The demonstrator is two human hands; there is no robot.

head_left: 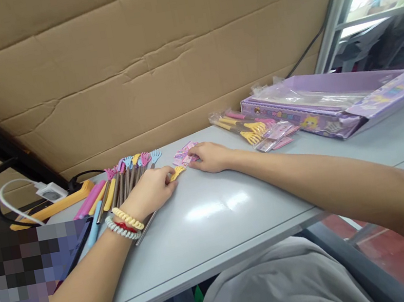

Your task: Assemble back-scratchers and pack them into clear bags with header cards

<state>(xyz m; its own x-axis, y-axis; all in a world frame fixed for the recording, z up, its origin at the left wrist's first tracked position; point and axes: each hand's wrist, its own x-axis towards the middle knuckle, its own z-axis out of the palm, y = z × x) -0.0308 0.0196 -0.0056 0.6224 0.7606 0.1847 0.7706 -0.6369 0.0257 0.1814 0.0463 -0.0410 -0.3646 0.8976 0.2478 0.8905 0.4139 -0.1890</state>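
Observation:
With my left hand (153, 191) I grip a back scratcher by its neck; its yellow hand-shaped head (177, 172) pokes out past my fingertips. A thin metal rod (146, 228) shows below that hand. Close by on the right, my right hand (209, 157) rests on the table, its fingers closed at the edge of some small pink printed cards (183, 155). To the left lies a row of back scratchers (124, 177) with pink, blue and yellow heads, metal stems and coloured handles, partly hidden by my left hand.
Several bagged back scratchers (242, 125) lie at the back right, with packaged pink cards (277, 135) beside them. An open purple box (313, 118) holds clear plastic bags (304, 91). A white charger (52, 191) and an orange bar (55, 205) are far left. Cardboard (126, 76) stands behind.

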